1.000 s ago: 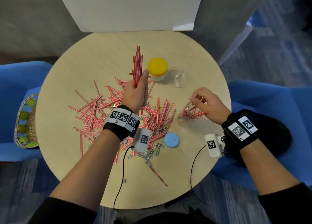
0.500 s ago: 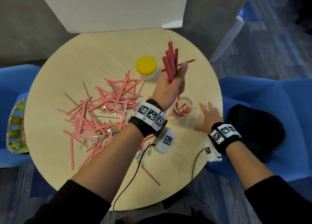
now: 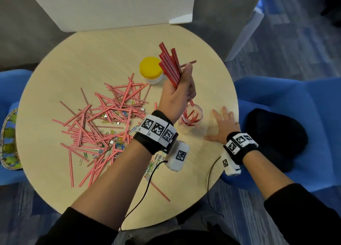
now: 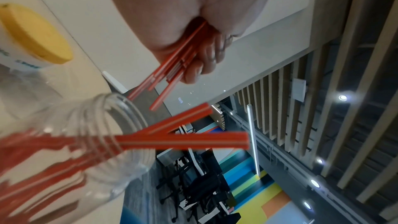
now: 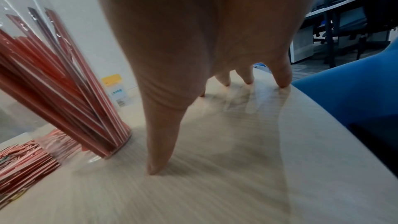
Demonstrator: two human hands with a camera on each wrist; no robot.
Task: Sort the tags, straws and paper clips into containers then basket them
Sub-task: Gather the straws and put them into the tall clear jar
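My left hand (image 3: 181,89) grips a bundle of red-and-white striped straws (image 3: 169,65) upright, their lower ends just over the mouth of a clear jar (image 3: 191,116) that holds several straws. In the left wrist view the bundle (image 4: 172,64) pokes out of my fist above the jar's threaded rim (image 4: 120,125). My right hand (image 3: 222,126) lies flat and spread on the table right of the jar, holding nothing; its fingers (image 5: 159,151) press the tabletop beside the jar (image 5: 64,83). A heap of loose straws (image 3: 103,123) mixed with coloured paper clips (image 3: 114,143) covers the table's left half.
A yellow-lidded container (image 3: 151,71) stands behind the jar. The round wooden table (image 3: 92,51) has blue chairs on both sides; a woven basket (image 3: 8,141) sits on the left chair, a black cloth object (image 3: 276,137) on the right one. One stray straw (image 3: 158,190) lies near the front edge.
My left hand carried the straw bundle from over the pile rightward to above the jar. My right hand left the jar and moved right, flattening on the table.
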